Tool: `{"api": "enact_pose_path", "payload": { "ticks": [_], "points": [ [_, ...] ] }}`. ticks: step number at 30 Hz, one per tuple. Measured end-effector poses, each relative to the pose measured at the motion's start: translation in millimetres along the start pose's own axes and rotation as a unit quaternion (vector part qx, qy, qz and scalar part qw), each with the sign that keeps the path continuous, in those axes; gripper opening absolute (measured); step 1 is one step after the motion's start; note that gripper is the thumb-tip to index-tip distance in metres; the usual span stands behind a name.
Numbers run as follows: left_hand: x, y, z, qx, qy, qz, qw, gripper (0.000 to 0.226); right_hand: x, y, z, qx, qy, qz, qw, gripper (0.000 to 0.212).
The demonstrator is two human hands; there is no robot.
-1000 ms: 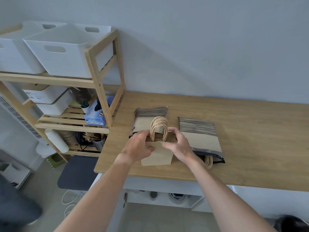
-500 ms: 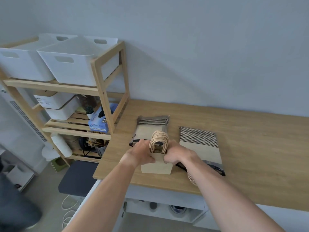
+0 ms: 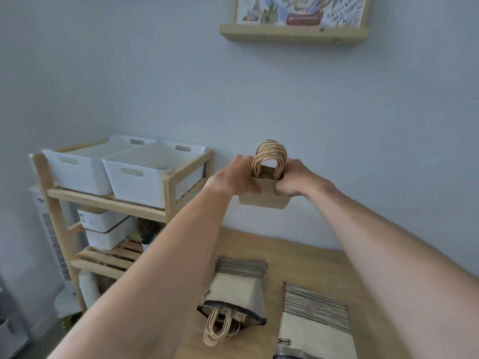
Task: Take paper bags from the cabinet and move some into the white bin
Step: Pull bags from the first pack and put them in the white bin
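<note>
A bundle of small brown paper bags [image 3: 264,196] with looped twine handles is held up in the air in front of the wall. My left hand [image 3: 232,177] grips its left side and my right hand [image 3: 298,181] grips its right side. The nearer white bin [image 3: 145,177] stands on top of the wooden rack, left of and slightly below the bundle. Two more packs of paper bags lie on the wooden counter: one [image 3: 236,294] with handles spilling out, another [image 3: 315,322] to its right.
A second white bin [image 3: 77,169] sits left of the first on the rack [image 3: 168,193]. Lower rack shelves hold lidded white boxes [image 3: 103,229] and small items. A wooden picture ledge [image 3: 293,35] hangs on the wall above. The counter [image 3: 305,260] runs to the right.
Both hands have lifted the bundle of bags off the counter and raised it up and toward the rack. My head has tilted upward, so the counter now sits low in view.
</note>
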State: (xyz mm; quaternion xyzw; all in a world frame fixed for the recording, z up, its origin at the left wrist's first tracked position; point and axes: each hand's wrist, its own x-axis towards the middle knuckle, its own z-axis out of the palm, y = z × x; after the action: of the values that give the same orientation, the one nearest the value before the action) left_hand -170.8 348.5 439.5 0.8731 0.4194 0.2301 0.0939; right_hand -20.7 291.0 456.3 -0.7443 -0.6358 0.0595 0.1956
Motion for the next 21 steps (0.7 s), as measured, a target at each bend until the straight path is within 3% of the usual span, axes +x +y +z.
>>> {"api": "enact_pose_path", "payload": {
  "ticks": [4, 10, 13, 16, 19, 21],
  "points": [
    [32.3, -27.2, -43.6, 0.067, 0.060, -0.003, 0.996, 0.016, 43.3, -31.2, -6.6, 0.037, 0.090, -0.046, 0.994, 0.019],
    [57.9, -107.9, -89.5, 0.123, 0.113, 0.022, 0.986, 0.009, 115.8, -97.2, 19.4, 0.063, 0.137, -0.122, 0.981, 0.009],
    [67.8, -161.5, -111.9, 0.144, 0.133, -0.002, 0.981, 0.016, 152.4, -144.0, 39.7, 0.065, 0.143, -0.157, 0.975, 0.007],
    [78.2, -225.7, -133.0, 0.182, 0.144, -0.033, 0.972, 0.017, 183.6, -194.2, 64.2, 0.066, 0.146, -0.186, 0.969, 0.026],
    [81.8, -289.3, -152.6, 0.197, 0.148, -0.067, 0.967, 0.033, 216.9, -242.1, 95.0, 0.048, 0.162, -0.216, 0.962, 0.019],
    [81.3, -328.2, -166.5, 0.218, 0.143, -0.068, 0.963, 0.033, 239.8, -273.7, 115.2, 0.051, 0.169, -0.233, 0.956, 0.020]
  ]
}}
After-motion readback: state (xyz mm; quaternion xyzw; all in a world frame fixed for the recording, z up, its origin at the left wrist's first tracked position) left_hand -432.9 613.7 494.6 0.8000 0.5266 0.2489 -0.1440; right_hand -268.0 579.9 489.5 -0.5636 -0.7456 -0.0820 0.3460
